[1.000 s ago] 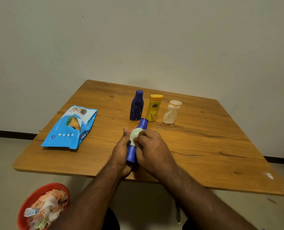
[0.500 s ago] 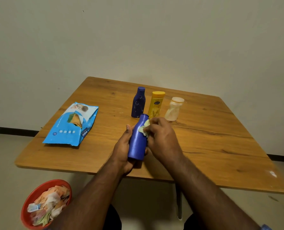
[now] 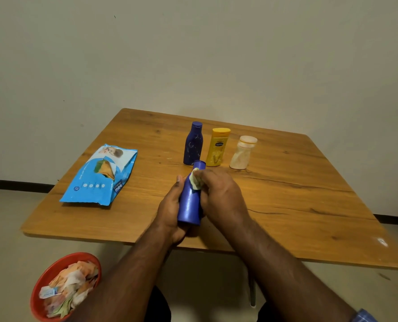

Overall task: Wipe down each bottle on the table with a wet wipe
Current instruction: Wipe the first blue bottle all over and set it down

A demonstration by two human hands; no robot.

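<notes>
My left hand (image 3: 170,205) grips a blue bottle (image 3: 190,205) from the left, holding it tilted above the table's near part with its cap pointing away. My right hand (image 3: 219,196) pinches a pale wet wipe (image 3: 196,181) against the bottle's upper part near the neck. Behind them three bottles stand upright in a row: a dark blue bottle (image 3: 193,144), a yellow bottle (image 3: 217,147) and a translucent white bottle (image 3: 242,153).
A blue pack of wet wipes (image 3: 100,176) lies flat on the left of the wooden table (image 3: 298,205). On the floor at the lower left sits a red bowl (image 3: 38,291) with several used wipes in it. A wall rises behind the table.
The blue bottle has risen and tilted more upright in my left hand. My right hand slid the wipe from the bottle's middle up toward the neck.
</notes>
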